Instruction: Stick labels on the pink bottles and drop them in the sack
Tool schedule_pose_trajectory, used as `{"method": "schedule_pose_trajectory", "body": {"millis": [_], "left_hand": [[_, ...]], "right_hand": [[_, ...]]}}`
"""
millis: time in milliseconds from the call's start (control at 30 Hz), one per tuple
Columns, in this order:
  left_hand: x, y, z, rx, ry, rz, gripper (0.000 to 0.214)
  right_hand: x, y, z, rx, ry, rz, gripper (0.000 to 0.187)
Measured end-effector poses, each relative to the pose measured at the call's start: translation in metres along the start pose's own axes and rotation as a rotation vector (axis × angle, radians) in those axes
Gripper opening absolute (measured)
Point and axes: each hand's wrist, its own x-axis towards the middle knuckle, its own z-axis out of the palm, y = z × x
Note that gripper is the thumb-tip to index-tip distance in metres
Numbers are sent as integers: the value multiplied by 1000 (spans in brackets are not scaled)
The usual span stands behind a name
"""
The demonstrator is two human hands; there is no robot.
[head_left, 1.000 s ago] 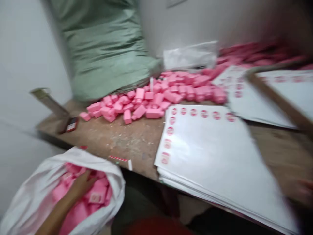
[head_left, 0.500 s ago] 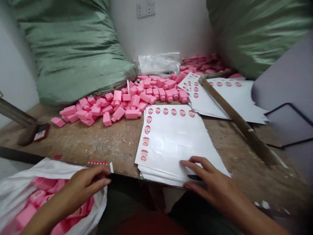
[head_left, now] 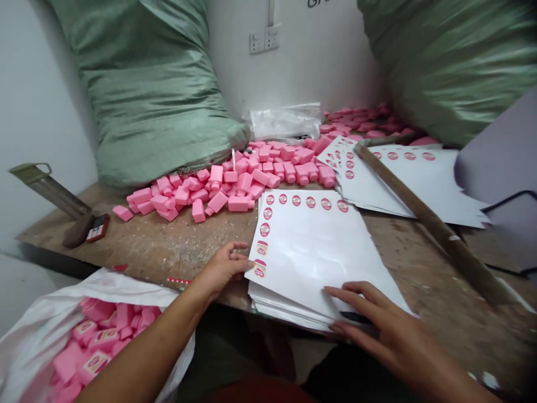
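Note:
A stack of white sticker sheets (head_left: 310,240) lies at the table's front edge, with pink and red oval labels along its top and left sides. My left hand (head_left: 224,267) is at the left edge of the top sheet, beside the lowest label (head_left: 259,269). Its thumb and fingers are stretched apart, and thumb contact with the sheet is unclear. Resting over the lower right of the stack, my right hand (head_left: 373,310) has its fingers spread. Between its thumb and fingers shows a narrow black shape (head_left: 354,317) that I cannot identify.
Small pink bottles (head_left: 218,190) lie heaped behind the sheets. At lower left, a white sack (head_left: 37,319) holds labelled pink bottles. More label sheets (head_left: 423,179) sit under a wooden-handled tool (head_left: 423,218). A red phone (head_left: 98,228) and green sacks (head_left: 155,95) are at left.
My left hand has moved right, from above the white sack to the left edge of the sheets. My right hand stays on the stack. The view has shifted slightly.

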Motion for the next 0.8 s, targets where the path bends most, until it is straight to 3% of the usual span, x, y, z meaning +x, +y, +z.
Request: {"method": "schedule_pose_trajectory", "body": {"millis": [167, 400, 500, 600, 800], "left_hand": [[0, 12, 5, -128, -131, -127, 52], [5, 11, 14, -217, -178, -135, 54], [10, 5, 14, -223, -169, -135, 57], [13, 0, 13, -217, -147, -140, 60], [12, -5, 5, -182, -136, -157, 53]], "right_hand": [[-4, -10, 9, -142, 185, -175, 38], [3, -16, 5, -293, 367, -322, 45], [7, -15, 3, -267, 376, -353, 38], [10, -14, 3, -200, 338, -259, 28], [12, 0, 5, -61, 107, -115, 19]]}}
